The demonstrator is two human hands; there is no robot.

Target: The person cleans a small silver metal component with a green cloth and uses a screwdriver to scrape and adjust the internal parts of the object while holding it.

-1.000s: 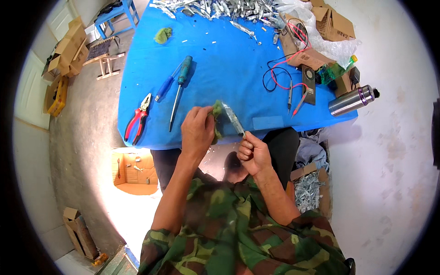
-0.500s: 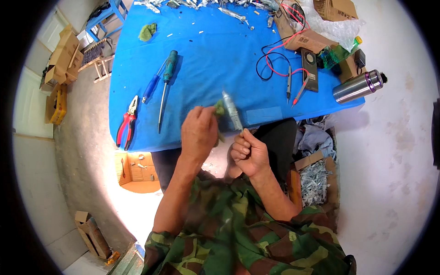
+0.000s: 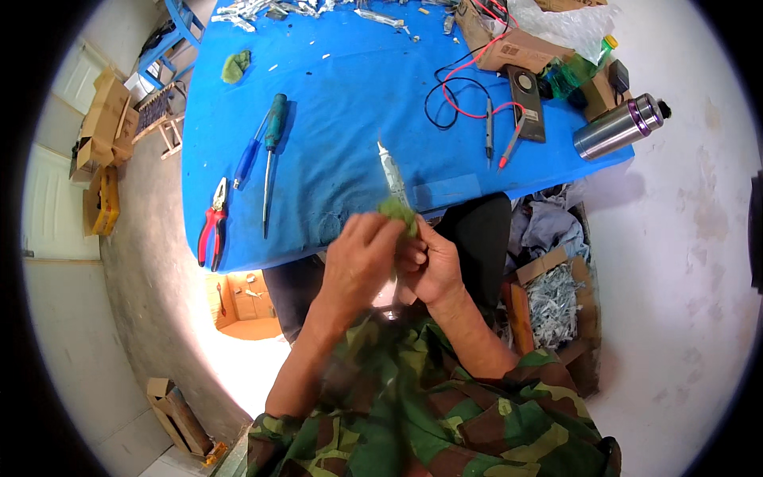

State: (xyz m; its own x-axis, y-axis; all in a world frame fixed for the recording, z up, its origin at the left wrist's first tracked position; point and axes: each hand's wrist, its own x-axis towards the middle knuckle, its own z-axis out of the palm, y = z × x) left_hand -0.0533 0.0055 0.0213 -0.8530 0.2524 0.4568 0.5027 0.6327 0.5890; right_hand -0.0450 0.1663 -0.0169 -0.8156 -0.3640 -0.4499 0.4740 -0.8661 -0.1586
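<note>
My right hand [image 3: 439,264] is closed round the lower end of a slim white-and-silver pen-shaped piece [image 3: 390,171] with a thin pointed tip. The piece tilts up and away over the near edge of the table; its lower end is hidden by my fingers. My left hand [image 3: 360,256] pinches a green cloth-like pad [image 3: 397,213] against the piece's lower half, right beside my right fingers. To the left on the blue cover lie pliers [image 3: 213,226] with red-and-black handles, a long green-handled screwdriver [image 3: 275,127] and a shorter blue-handled one [image 3: 248,161].
A blue-covered table [image 3: 334,103] spans the front. At its right lie a meter [image 3: 528,99] with red and black leads, a steel flask [image 3: 620,131] and a cardboard box [image 3: 517,52]. Silvery scraps [image 3: 274,9] and another green pad [image 3: 236,67] are farther back. A scrap-filled box [image 3: 555,310] stands below right.
My left hand has brought the green pad right and down onto the pen-shaped piece, next to my right hand. The view has shifted slightly.
</note>
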